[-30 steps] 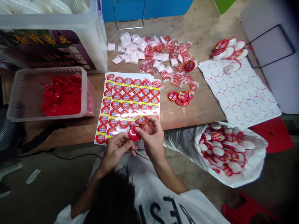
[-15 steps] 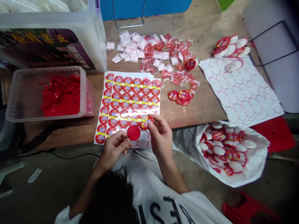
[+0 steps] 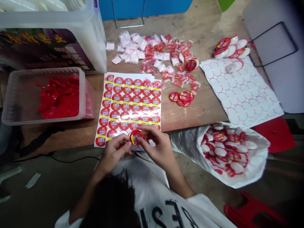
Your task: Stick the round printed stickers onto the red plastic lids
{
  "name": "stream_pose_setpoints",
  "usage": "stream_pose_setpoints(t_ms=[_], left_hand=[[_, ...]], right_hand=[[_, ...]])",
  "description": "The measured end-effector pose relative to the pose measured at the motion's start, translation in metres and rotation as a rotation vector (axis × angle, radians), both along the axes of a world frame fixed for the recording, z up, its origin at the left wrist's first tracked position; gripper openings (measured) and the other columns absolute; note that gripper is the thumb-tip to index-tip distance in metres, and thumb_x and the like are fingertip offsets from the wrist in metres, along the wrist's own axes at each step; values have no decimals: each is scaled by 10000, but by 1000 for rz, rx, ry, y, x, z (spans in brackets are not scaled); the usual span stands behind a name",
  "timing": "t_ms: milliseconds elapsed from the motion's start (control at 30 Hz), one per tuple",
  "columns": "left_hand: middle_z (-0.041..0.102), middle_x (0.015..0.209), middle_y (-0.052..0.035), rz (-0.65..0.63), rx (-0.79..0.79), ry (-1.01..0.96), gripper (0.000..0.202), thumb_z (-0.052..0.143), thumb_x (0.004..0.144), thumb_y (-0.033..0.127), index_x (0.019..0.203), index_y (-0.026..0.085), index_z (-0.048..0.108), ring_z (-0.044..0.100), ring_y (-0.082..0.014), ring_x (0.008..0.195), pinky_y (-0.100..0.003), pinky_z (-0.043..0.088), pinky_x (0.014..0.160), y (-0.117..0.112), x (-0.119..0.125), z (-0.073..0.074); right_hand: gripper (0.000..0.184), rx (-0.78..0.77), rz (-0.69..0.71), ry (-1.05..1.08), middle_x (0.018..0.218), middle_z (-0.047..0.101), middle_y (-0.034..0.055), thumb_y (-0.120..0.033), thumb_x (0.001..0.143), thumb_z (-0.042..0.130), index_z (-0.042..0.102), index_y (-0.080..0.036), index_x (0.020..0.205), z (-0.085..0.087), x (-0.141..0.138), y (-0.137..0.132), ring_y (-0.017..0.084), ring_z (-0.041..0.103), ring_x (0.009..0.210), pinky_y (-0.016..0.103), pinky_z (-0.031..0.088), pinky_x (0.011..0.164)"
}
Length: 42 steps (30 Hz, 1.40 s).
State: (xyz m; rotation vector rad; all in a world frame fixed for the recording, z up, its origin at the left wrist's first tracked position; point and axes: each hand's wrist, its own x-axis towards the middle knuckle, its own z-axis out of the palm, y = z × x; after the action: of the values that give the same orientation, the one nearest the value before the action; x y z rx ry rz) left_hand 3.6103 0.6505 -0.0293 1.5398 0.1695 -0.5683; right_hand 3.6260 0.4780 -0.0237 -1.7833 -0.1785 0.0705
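Observation:
My left hand (image 3: 115,152) pinches a small red round lid (image 3: 136,138) at the near table edge. My right hand (image 3: 158,146) presses a round red-and-yellow sticker onto the top of that lid with its fingertips. Both hands are closed around the lid, just over the lower edge of a sticker sheet (image 3: 129,106) with rows of the same round stickers. A few empty white circles show at the sheet's near edge.
A clear tub (image 3: 14,95) of red lids stands at left. Small sachets (image 3: 156,57) lie scattered at the back. Labelled lids (image 3: 181,96) sit mid-table, more in a white bag (image 3: 228,152) at right. An emptied sticker sheet (image 3: 242,91) lies at right. A large clear bin (image 3: 71,28) stands back left.
My right hand peeled a sticker off the sheet and brought it down onto the plain red lid; the lid now shows the sticker on top.

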Motion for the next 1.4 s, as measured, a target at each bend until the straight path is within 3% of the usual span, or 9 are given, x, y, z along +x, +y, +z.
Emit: stream_pose_setpoints(t_ms=[167,500,933,1167,1300,1400], left_hand=[[563,640,26,-28,-9,-25,158,560,847,312,814,159,577,423,-67,512,-197,312,502,-1,2,4],[561,637,20,-43,-9,-55,162,539,845,292,814,151,613,455,-76,541,-193,358,532,-1,6,3],[572,664,20,-58,54,-41,190,546,836,320,838,145,617,470,-74,542,-190,365,521,-4,6,8],[578,692,16,-71,95,-55,179,553,833,324,816,153,600,551,-96,628,-193,421,600,-8,5,8],[558,661,16,-33,118,-48,199,549,822,343,823,149,594,481,-88,553,-189,367,493,-9,6,8],[548,630,16,-8,142,-44,239,537,816,364,866,142,611,414,-84,495,-195,309,428,-9,7,8]], right_hand=[[198,86,4,116,715,610,-22,-181,795,631,519,-217,954,2,3,-1,106,575,596,225,437,521],[244,168,73,255,698,610,-27,-208,751,692,509,-215,913,2,7,-7,109,558,595,229,407,513],[208,62,70,224,676,589,-40,-186,763,635,496,-211,916,1,8,-6,102,520,550,229,388,507],[186,-151,23,99,701,592,-33,-166,796,600,492,-213,939,3,2,-2,111,530,571,228,401,526],[128,-333,-88,-15,857,647,39,-190,889,509,503,-207,1015,5,-3,-2,158,613,729,282,479,653],[221,-396,-195,-151,1027,601,89,-108,895,415,566,-211,1020,5,-7,-6,189,609,913,324,506,759]])
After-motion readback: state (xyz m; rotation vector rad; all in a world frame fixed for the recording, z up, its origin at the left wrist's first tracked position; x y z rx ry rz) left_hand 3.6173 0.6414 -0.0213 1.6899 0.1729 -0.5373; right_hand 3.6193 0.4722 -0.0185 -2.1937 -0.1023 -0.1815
